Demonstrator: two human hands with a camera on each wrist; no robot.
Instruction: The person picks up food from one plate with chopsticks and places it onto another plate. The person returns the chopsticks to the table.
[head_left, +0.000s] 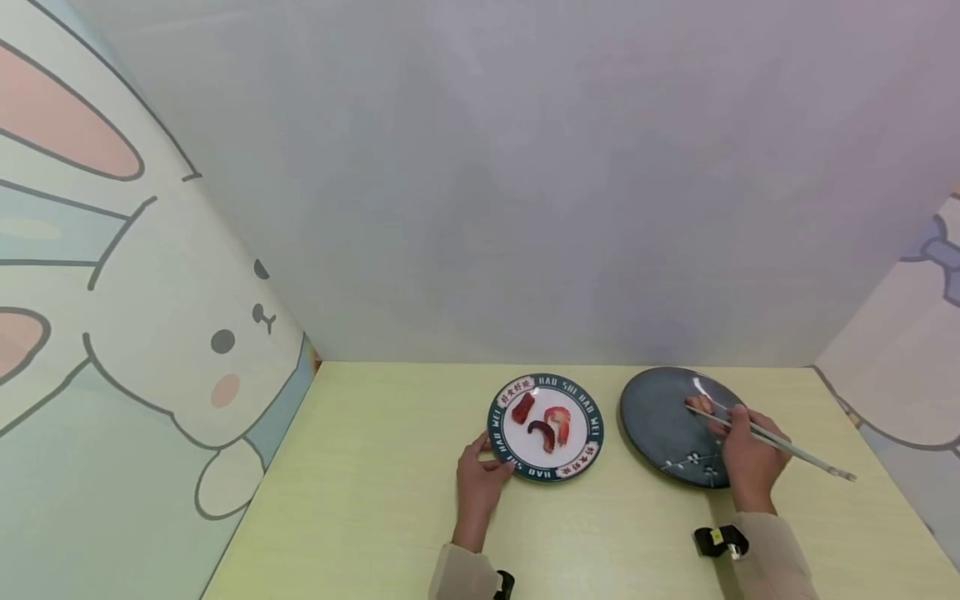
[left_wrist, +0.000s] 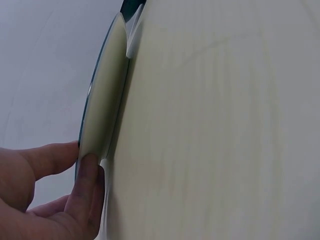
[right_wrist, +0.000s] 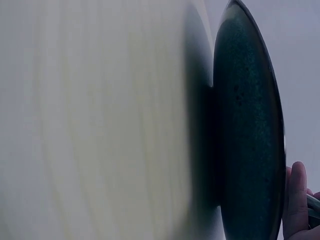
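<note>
My left hand (head_left: 478, 483) grips the near left rim of a round white plate (head_left: 517, 437) with a dark green lettered border. In the left wrist view, its thumb and fingers pinch the plate's edge (left_wrist: 102, 95) from both sides. On that plate lie a dark red piece (head_left: 523, 407), a curled tentacle (head_left: 543, 434) and a shrimp (head_left: 561, 423). At the right, my right hand (head_left: 752, 462) holds pale chopsticks (head_left: 806, 456) over a dark blue-grey plate (head_left: 648, 417). Their tips are at a small orange-brown food piece (head_left: 702, 403) on it.
Both plates are on a pale yellow table (head_left: 360, 475) that meets a grey-white wall (head_left: 480, 208) at the back. A side panel (head_left: 165, 333) with a rabbit drawing stands at the left, another panel (head_left: 892, 358) at the right.
</note>
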